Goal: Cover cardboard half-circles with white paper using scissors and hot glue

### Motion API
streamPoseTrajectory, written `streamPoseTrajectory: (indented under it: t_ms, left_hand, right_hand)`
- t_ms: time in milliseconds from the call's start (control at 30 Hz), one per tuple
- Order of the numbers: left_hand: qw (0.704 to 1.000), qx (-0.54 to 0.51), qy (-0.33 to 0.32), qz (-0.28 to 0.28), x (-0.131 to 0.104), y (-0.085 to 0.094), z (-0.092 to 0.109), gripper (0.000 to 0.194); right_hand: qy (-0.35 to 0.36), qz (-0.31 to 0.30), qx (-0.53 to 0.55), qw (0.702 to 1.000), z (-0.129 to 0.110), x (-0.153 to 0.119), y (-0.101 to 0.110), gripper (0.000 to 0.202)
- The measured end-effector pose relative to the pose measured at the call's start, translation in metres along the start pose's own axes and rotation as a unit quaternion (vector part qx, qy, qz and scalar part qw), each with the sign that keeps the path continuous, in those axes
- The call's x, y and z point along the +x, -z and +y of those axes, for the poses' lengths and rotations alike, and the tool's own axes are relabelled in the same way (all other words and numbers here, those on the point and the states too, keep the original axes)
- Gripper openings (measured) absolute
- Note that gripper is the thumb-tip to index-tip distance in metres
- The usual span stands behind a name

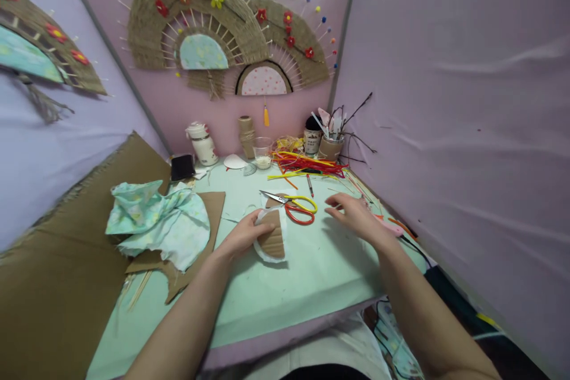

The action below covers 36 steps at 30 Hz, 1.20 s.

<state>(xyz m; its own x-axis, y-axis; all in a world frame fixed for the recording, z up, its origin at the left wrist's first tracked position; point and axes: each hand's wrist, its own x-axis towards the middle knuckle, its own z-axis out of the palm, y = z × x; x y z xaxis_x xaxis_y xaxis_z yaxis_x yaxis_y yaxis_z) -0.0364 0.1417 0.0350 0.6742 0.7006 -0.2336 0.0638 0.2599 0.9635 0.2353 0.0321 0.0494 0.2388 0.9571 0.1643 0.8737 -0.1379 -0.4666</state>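
Observation:
My left hand (247, 233) grips a half-round piece of brown cardboard (274, 240) with a white edge, thumb on top, near the middle of the table. Just beyond it lie scissors (290, 200) with one yellow and one red handle, their blades over another small cardboard piece (275, 200). My right hand (350, 214) is above the table to the right of the scissors, holding nothing, its fingers apart. A pink tool (392, 227) with a black cord lies beyond the right wrist, partly hidden by it.
Green floral cloth (164, 219) rests on cut cardboard (216, 211) at the left. Red and yellow strips (312, 164), a clear cup (262, 154), a twine roll (246, 136) and a white bottle (202, 143) stand or lie at the back. Fan decorations (151, 29) hang on the wall.

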Motion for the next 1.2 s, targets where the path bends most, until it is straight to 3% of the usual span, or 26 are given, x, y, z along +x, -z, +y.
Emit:
streamPoseTrajectory:
  t_ms: [133, 267, 567, 800, 967, 1067, 1200]
  left_hand:
    - [0.999, -0.039, -0.011, -0.008, -0.005, 0.007, 0.007, 0.043]
    - [0.995, -0.093, -0.031, 0.025, -0.009, 0.017, 0.016, 0.050]
    - [0.988, -0.127, -0.048, 0.077, -0.008, 0.034, 0.019, 0.053]
    - [0.984, -0.129, -0.064, 0.103, -0.009, 0.045, 0.024, 0.050]
    - [0.979, -0.134, -0.079, 0.136, -0.012, 0.064, 0.025, 0.049]
    - [0.975, -0.130, -0.090, 0.158, -0.015, 0.073, 0.026, 0.048]
    - [0.979, -0.100, -0.090, 0.155, -0.020, 0.078, 0.027, 0.046]
  right_hand:
    - [0.031, -0.075, -0.043, 0.996, -0.040, 0.045, -0.031, 0.012]
    - [0.031, -0.117, -0.082, 0.989, -0.055, 0.070, -0.053, 0.008]
    - [0.000, -0.131, -0.131, 0.983, -0.055, 0.065, -0.058, 0.019]
    - [-0.010, -0.087, -0.135, 0.987, -0.058, 0.051, -0.054, 0.022]
    - [0.016, -0.041, 0.042, 0.998, -0.052, 0.051, -0.053, 0.032]
    - [0.047, -0.092, 0.152, 0.983, -0.053, 0.050, -0.052, 0.044]
    - [0.089, -0.156, 0.225, 0.958, -0.056, 0.048, -0.049, 0.041]
